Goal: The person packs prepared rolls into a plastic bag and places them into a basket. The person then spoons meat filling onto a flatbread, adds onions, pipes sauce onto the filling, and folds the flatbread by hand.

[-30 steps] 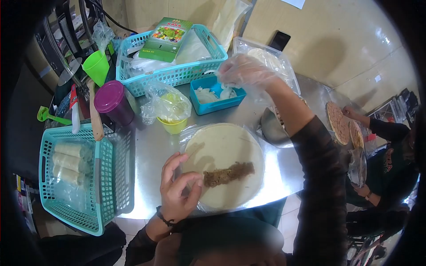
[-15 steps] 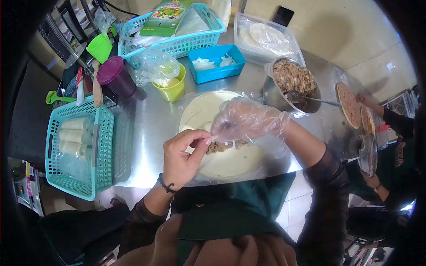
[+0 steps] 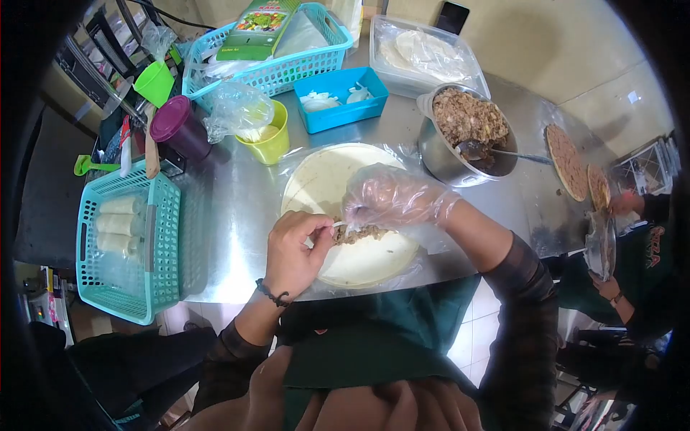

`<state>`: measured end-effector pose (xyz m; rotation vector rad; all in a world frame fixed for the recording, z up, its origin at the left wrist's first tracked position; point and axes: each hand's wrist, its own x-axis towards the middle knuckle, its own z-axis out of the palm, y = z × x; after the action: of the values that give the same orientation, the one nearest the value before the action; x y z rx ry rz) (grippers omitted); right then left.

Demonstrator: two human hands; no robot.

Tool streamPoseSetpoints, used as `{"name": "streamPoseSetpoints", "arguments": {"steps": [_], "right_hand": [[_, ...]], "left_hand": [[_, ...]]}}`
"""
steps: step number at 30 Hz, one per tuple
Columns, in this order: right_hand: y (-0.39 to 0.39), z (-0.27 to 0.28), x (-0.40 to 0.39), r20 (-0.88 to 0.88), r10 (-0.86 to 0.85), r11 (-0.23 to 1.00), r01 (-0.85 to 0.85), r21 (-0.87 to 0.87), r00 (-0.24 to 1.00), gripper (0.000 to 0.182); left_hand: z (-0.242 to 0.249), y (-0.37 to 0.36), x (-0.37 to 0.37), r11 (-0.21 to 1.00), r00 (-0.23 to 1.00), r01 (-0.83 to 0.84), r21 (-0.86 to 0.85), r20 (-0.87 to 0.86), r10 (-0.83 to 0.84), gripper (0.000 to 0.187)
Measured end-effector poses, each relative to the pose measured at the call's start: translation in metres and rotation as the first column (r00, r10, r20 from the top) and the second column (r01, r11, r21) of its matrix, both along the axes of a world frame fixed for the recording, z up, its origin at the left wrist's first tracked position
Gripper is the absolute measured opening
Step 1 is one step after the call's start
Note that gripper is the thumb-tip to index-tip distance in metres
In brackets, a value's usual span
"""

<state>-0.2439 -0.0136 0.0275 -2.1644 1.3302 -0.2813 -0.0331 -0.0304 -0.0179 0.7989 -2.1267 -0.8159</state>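
Note:
My bare left hand (image 3: 295, 248) pinches the end of a thin white strip (image 3: 339, 224) between thumb and fingers. Close against it, my right hand (image 3: 384, 197) wears a clear plastic glove and is closed around white strips, mostly hidden in its fingers. Both hands hover over a round pale flatbread (image 3: 309, 179) lying on clear plastic film. A line of brown minced filling (image 3: 363, 235) runs across the flatbread's middle, with bits of white on it. Similar white pieces lie in a blue tub (image 3: 345, 115) beyond the hands.
At the right stands a metal pot (image 3: 438, 154) of minced filling with a spoon (image 3: 514, 153). A turquoise basket (image 3: 165, 237) with pale rolls is at left. A yellow cup (image 3: 266, 147) and purple container (image 3: 180, 129) stand behind. A co-worker's hand (image 3: 627, 203) is near topped flatbreads (image 3: 566, 161).
My hands have drawn slightly apart above the filling, with white strips now showing between them. The co-worker's upper hand has moved from the topped flatbreads toward the held bag-like thing.

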Motion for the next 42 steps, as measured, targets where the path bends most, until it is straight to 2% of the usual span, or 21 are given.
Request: {"name": "streamPoseSetpoints", "arguments": {"steps": [3, 6, 8, 9, 10, 11, 12, 14, 16, 18, 19, 21, 22, 24, 28, 30, 31, 33, 37, 39, 42], "right_hand": [[0.001, 0.005, 0.002, -0.008, 0.016, 0.997, -0.017, -0.079, 1.000, 0.015], [0.002, 0.029, -0.003, -0.036, -0.054, 0.998, 0.053, -0.030, 0.998, 0.016], [-0.005, 0.047, -0.013, 0.063, -0.197, 0.978, 0.191, 0.089, 0.978, 0.021], [-0.012, 0.052, -0.019, 0.057, -0.197, 0.977, 0.192, 0.089, 0.979, 0.021], [-0.023, 0.058, -0.026, 0.073, -0.233, 0.960, 0.241, -0.143, 0.970, 0.020], [-0.034, 0.063, -0.033, 0.099, -0.262, 0.887, 0.280, -0.367, 0.960, 0.019], [-0.045, 0.070, -0.035, 0.095, -0.265, 0.886, 0.281, -0.368, 0.960, 0.019], [-0.073, 0.083, -0.034, 0.170, -0.513, 0.764, 0.537, -0.357, 0.842, 0.020], [-0.116, 0.067, -0.047, 0.091, -0.434, 0.838, 0.439, -0.324, 0.896, 0.028], [-0.143, 0.049, -0.036, -0.076, -0.466, 0.854, 0.426, -0.298, 0.881, 0.026], [-0.157, 0.037, -0.032, -0.076, -0.466, 0.852, 0.424, -0.305, 0.882, 0.026], [-0.178, 0.018, -0.024, -0.522, -0.321, 0.937, 0.187, -0.294, 0.790, 0.023], [-0.181, 0.011, -0.024, -0.521, -0.317, 0.938, 0.180, -0.296, 0.792, 0.023], [-0.179, 0.004, -0.018, -0.386, -0.328, 0.925, 0.209, -0.318, 0.862, 0.022], [-0.178, 0.021, -0.025, -0.515, -0.224, 0.971, 0.142, -0.194, 0.827, 0.022], [-0.175, 0.025, -0.035, -0.347, -0.192, 0.975, 0.136, -0.178, 0.918, 0.023], [-0.173, 0.025, -0.037, -0.349, -0.194, 0.974, 0.139, -0.176, 0.917, 0.023], [-0.166, 0.027, -0.039, -0.176, -0.312, 0.943, 0.281, -0.179, 0.934, 0.020], [-0.170, 0.014, -0.039, -0.282, -0.244, 0.940, 0.155, -0.305, 0.928, 0.018], [-0.173, 0.006, -0.030, -0.441, -0.255, 0.937, 0.108, -0.332, 0.861, 0.017], [-0.176, 0.007, -0.027, -0.407, -0.272, 0.936, 0.142, -0.322, 0.872, 0.018]], "left_hand": [[0.001, 0.002, -0.001, 1.000, 1.000, -0.008, 0.020, 0.008, 0.008, 0.008], [0.006, 0.002, -0.001, 0.999, 0.999, -0.033, -0.009, 0.028, 0.033, 0.009], [0.009, 0.000, -0.001, 0.998, 0.999, -0.041, -0.045, 0.029, 0.043, 0.010], [0.010, 0.000, 0.000, 0.997, 0.999, -0.049, -0.052, 0.021, 0.050, 0.010], [0.011, -0.001, 0.001, 0.997, 0.998, -0.056, -0.057, 0.015, 0.057, 0.011], [0.010, -0.001, 0.002, 0.997, 0.998, -0.054, -0.055, 0.010, 0.055, 0.011], [0.009, -0.001, 0.003, 0.994, 0.997, -0.067, -0.083, -0.048, 0.063, 0.012], [0.009, 0.001, 0.004, 0.991, 0.992, -0.076, -0.111, -0.109, 0.064, 0.012], [0.011, 0.003, 0.006, 0.986, 0.965, -0.144, -0.085, -0.235, 0.120, 0.015], [0.010, 0.002, 0.010, 0.986, 0.962, -0.142, -0.089, -0.246, 0.116, 0.015], [0.009, 0.001, 0.011, 0.985, 0.960, -0.146, -0.087, -0.255, 0.120, 0.016], [0.008, 0.001, 0.013, 0.985, 0.961, -0.147, -0.089, -0.249, 0.120, 0.016], [0.008, 0.001, 0.014, 0.986, 0.963, -0.146, -0.084, -0.238, 0.122, 0.016], [0.009, 0.000, 0.017, 0.986, 0.968, -0.147, -0.084, -0.215, 0.126, 0.015], [0.012, 0.001, 0.017, 0.996, 0.973, -0.063, -0.071, -0.227, 0.045, 0.012], [0.011, 0.001, 0.016, 0.996, 0.974, -0.052, -0.077, -0.225, 0.033, 0.012], [0.011, 0.002, 0.015, 0.996, 0.973, -0.048, -0.075, -0.227, 0.030, 0.012], [0.011, 0.003, 0.014, 0.997, 0.964, -0.073, -0.014, -0.256, 0.067, 0.014], [0.011, 0.003, 0.012, 0.997, 0.965, -0.070, -0.019, -0.254, 0.063, 0.013], [0.010, 0.004, 0.011, 0.997, 0.962, -0.078, -0.021, -0.264, 0.069, 0.013], [0.010, 0.003, 0.011, 0.996, 0.962, -0.080, -0.024, -0.263, 0.071, 0.012]]}}
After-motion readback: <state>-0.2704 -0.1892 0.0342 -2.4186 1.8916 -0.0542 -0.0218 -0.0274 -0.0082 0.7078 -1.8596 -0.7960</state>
